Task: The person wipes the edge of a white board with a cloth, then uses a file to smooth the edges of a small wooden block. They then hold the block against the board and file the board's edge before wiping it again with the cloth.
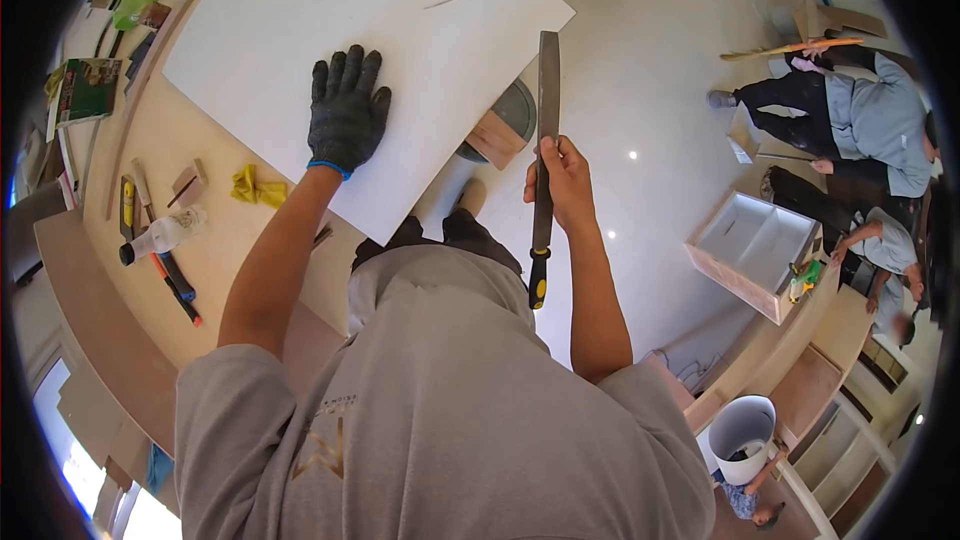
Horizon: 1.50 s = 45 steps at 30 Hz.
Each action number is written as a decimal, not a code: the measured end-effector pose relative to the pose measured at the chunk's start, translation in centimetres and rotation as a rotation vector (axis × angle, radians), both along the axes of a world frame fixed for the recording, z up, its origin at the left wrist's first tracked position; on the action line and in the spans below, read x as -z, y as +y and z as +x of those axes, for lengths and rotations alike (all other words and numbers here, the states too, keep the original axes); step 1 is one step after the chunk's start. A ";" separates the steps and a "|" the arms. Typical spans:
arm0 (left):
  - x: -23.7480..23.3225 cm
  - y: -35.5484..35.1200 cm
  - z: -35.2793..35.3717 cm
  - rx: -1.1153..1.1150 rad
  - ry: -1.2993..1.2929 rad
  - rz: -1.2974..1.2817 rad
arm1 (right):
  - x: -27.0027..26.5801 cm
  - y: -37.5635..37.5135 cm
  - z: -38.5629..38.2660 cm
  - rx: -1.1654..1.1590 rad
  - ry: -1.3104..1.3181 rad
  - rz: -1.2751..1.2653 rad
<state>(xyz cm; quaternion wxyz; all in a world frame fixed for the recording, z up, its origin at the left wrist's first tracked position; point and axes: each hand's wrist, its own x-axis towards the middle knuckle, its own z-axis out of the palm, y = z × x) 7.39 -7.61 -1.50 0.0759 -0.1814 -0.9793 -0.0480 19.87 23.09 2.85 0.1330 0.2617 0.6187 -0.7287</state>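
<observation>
At the workbench (210,270) edge: gloved left hand (345,112) on white board (400,30), bare right hand (563,180) on file (547,90).
Left hand lies flat with fingers spread, pressing the board and gripping nothing. Right hand is closed round the file's mid-length, blade upright by the board's right edge, handle hanging below. Step, as judged: board steadied, file poised. A stroke would call for a grip on the handle. Nearby: bottle (165,233), yellow rag (256,187).

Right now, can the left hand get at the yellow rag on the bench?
Probably yes. The left hand lies flat and empty on the white board; the yellow rag sits just off the board's edge, beside that forearm, with nothing between.
</observation>
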 end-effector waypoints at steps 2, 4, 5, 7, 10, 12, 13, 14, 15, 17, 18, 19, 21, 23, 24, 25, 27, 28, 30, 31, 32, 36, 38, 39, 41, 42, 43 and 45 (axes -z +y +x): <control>0.1 0.1 -0.1 0.003 0.000 -0.003 | 0.3 0.3 0.6 -0.048 -0.058 0.122; -0.1 0.1 -0.1 0.001 -0.002 -0.008 | 1.2 0.5 2.4 -0.179 -0.053 0.385; -0.1 0.1 -0.2 0.004 0.004 -0.003 | 1.5 -0.2 3.8 -0.162 0.022 0.491; -0.1 0.0 -0.1 0.015 0.014 0.004 | 0.1 -1.6 5.5 -0.183 0.100 0.634; -0.3 0.2 -0.2 0.010 0.004 -0.019 | 2.4 -1.9 7.5 -0.325 0.245 0.856; -0.5 0.4 -0.1 0.005 0.001 -0.018 | 3.3 -2.6 7.1 -0.308 0.347 1.010; -0.5 0.3 -0.1 -0.001 0.001 -0.020 | 3.6 -2.8 6.7 -0.328 0.329 1.091; -0.5 0.3 -0.2 0.003 0.003 -0.021 | 3.8 -2.8 6.0 -0.348 0.309 1.171; -0.4 0.3 -0.2 0.006 0.005 -0.023 | 4.7 -2.4 4.7 -0.323 0.333 1.250; -0.4 0.2 -0.2 0.015 0.006 -0.023 | 6.6 -1.1 1.0 -0.314 0.342 1.436; -0.6 0.2 -0.2 0.019 0.006 -0.021 | 7.2 -0.3 -1.4 -0.278 0.368 1.453; -0.7 0.2 -0.1 0.024 0.006 -0.020 | 7.0 0.5 -3.7 -0.260 0.370 1.391; -0.5 0.2 -0.1 0.022 0.013 -0.015 | 5.6 1.2 -5.7 -0.280 0.359 1.346; -0.4 0.2 -0.2 0.023 0.014 -0.003 | 4.6 0.7 -4.7 -0.300 0.326 1.295; -0.4 0.2 -0.3 0.018 0.010 0.006 | 4.9 0.2 -2.5 -0.258 0.406 1.237; -0.3 0.1 -0.2 0.008 0.000 0.014 | 4.9 -0.7 -0.1 -0.292 0.403 1.230; -0.3 0.0 -0.1 0.014 0.000 0.022 | 4.9 -2.2 4.0 -0.340 0.356 1.192; -0.3 0.0 -0.2 0.025 0.006 0.023 | 5.1 -2.6 5.0 -0.342 0.314 1.165; -0.2 0.0 -0.4 0.008 0.003 -0.022 | 6.4 -2.0 3.1 -0.277 0.415 1.234; -0.1 0.2 -0.3 0.003 0.001 -0.043 | 7.1 -1.3 0.6 -0.262 0.433 1.273; 0.1 0.2 -0.1 0.005 0.002 -0.040 | 7.6 -0.6 -1.7 -0.246 0.447 1.312; -0.3 0.2 0.0 0.012 -0.003 -0.024 | 6.5 1.7 -7.6 -0.219 0.431 1.290; -0.8 0.2 -0.3 0.013 -0.009 -0.017 | 6.1 1.4 -6.5 -0.239 0.431 1.239; -0.9 0.2 -0.2 0.010 -0.014 -0.016 | 6.2 0.6 -3.4 -0.272 0.418 1.208; -0.6 0.3 -0.2 0.003 -0.017 -0.008 | 6.7 -1.2 2.5 -0.353 0.393 1.236; -0.5 0.2 -0.2 0.005 -0.012 -0.005 | 6.0 -2.1 4.4 -0.326 0.383 1.153; -0.5 0.1 -0.2 0.013 -0.007 -0.006 | 6.4 -2.0 4.3 -0.313 0.382 1.180; -0.5 0.2 -0.4 -0.006 -0.021 -0.041 | 7.2 -1.3 2.4 -0.264 0.399 1.230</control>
